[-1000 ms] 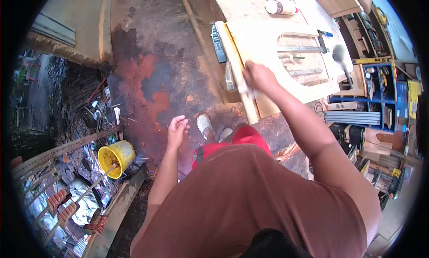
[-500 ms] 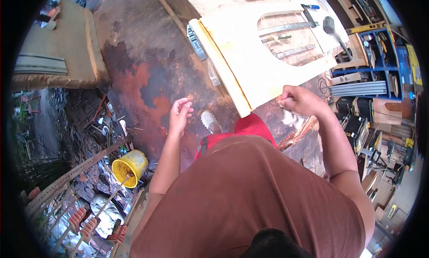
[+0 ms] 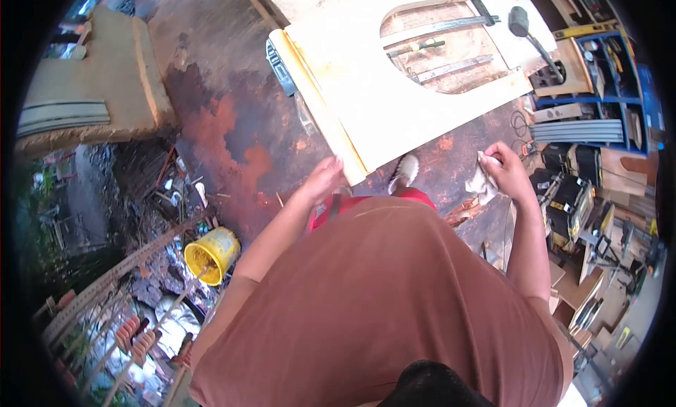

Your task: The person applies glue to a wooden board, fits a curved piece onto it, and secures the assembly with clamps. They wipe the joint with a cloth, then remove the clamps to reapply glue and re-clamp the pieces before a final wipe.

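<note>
A pale wooden panel [image 3: 352,76] with a rounded, yellowish front edge and a large cutout lies before me. My left hand [image 3: 324,179] is at the near end of that rounded edge, its fingers stretched toward the wood and overlapping it in this view. Off to the right of the panel, my right hand [image 3: 508,173] is closed on a crumpled white rag [image 3: 482,183] that hangs below the fingers. Inside the cutout, a bar clamp [image 3: 443,31] and a chisel-like tool with a dark and yellow handle [image 3: 426,46] show.
A black mallet [image 3: 519,21] lies at the panel's right side. Blue shelving [image 3: 607,99] with tools and dark tool cases [image 3: 563,199] stands on the right. At left are a yellow bucket [image 3: 224,246], a ledge [image 3: 120,62] and a rack of clamps [image 3: 141,342]. The floor is stained.
My left hand has moved right to the panel's rounded edge. My right hand, with the rag, has moved right, away from the panel. The view has shifted and my feet have stepped.
</note>
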The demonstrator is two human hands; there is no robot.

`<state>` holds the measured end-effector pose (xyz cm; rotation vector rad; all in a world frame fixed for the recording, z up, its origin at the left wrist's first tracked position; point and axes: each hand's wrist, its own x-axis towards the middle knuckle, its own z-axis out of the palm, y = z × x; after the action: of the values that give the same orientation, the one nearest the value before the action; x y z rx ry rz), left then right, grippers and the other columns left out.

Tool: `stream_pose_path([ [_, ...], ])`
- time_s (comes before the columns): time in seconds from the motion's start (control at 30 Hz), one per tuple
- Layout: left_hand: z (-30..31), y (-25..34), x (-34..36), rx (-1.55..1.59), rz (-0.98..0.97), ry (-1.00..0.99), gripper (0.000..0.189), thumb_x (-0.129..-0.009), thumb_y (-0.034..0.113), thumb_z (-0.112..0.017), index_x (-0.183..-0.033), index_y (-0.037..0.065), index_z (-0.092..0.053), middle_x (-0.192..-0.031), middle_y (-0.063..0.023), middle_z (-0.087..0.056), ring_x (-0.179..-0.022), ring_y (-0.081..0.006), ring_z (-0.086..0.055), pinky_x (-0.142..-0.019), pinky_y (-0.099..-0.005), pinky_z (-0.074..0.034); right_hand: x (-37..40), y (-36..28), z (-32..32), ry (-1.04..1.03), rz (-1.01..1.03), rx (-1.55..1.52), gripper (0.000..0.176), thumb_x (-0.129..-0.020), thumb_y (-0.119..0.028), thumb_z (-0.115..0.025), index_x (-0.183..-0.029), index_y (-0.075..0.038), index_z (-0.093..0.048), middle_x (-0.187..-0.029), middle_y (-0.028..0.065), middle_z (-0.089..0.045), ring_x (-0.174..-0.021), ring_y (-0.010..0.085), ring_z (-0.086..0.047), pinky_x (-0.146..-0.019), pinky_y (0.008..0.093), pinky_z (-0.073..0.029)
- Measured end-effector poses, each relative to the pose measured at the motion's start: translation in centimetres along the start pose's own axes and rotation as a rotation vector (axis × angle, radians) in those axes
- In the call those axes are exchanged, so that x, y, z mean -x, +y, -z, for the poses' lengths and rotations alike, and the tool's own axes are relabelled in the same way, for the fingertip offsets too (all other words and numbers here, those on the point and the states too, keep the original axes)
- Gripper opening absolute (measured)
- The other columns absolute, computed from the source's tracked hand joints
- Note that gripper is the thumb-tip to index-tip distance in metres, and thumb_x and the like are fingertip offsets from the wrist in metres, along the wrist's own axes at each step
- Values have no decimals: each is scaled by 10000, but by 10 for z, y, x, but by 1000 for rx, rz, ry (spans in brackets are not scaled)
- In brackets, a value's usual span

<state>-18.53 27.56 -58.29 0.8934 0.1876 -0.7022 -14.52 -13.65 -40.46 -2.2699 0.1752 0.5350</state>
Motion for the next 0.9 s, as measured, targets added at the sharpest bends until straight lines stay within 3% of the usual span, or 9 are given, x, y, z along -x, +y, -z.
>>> stream_pose_path([
  [0.03,-9,-6,-4,92,-82,3,688,-940,534,-485,-1388,20,-395,-1321,-134,-531,-1182,-255,-535,-972,-424,-446,-4,13,5,2,-1,-22,162,-874,-102,-664,-943,-28,-538,-834,44,-628,-783,84,-563,-704,250,-459],
  [0.13,-46,3,-13,318,-161,121,732,-931,585,-448,-1418,44,-368,-1349,-125,-513,-1216,-280,-513,-1008,-445,-414,-21,38,22,-43,74,-47,152,-877,-90,-658,-945,-26,-538,-819,33,-621,-769,75,-554,-692,249,-454],
  [0.27,-69,8,-17,445,-303,234,696,-936,557,-459,-1429,75,-364,-1363,-123,-508,-1233,-274,-503,-1019,-450,-403,-64,75,42,-139,189,-190,153,-874,-27,-653,-968,-30,-532,-799,16,-609,-753,56,-548,-660,224,-449],
  [0.43,-94,14,-17,337,-427,691,578,-939,459,-517,-1343,49,-474,-1254,-116,-596,-1105,-236,-593,-940,-386,-467,-105,77,40,-414,289,-215,191,-854,-42,-672,-1036,-19,-618,-844,31,-669,-780,65,-592,-690,232,-480],
  [0.53,-84,12,-18,225,-392,829,577,-936,452,-526,-1333,35,-481,-1239,-123,-603,-1094,-235,-598,-924,-384,-472,-119,70,12,-487,500,-201,233,-850,-97,-683,-1061,-2,-661,-916,77,-707,-844,118,-641,-755,265,-502],
  [0.73,-78,9,-18,161,-410,850,590,-930,443,-544,-1327,10,-492,-1255,-137,-594,-1119,-239,-586,-931,-373,-466,-102,30,-91,-712,550,-224,286,-899,-154,-638,-1147,-14,-652,-1020,72,-701,-882,125,-640,-783,276,-504],
  [0.8,-73,9,-20,130,-436,816,585,-937,461,-523,-1329,29,-491,-1246,-122,-600,-1091,-228,-597,-903,-374,-478,-78,6,-125,-852,240,-498,300,-906,-149,-631,-1163,6,-637,-1019,66,-691,-876,115,-628,-774,263,-502],
  [0.9,-74,10,-16,73,-357,792,647,-955,544,-449,-1341,25,-475,-1267,-123,-586,-1105,-224,-589,-909,-370,-472,-62,-16,-169,-776,144,-596,296,-918,-148,-615,-1133,55,-627,-960,86,-688,-819,114,-631,-729,260,-511],
])
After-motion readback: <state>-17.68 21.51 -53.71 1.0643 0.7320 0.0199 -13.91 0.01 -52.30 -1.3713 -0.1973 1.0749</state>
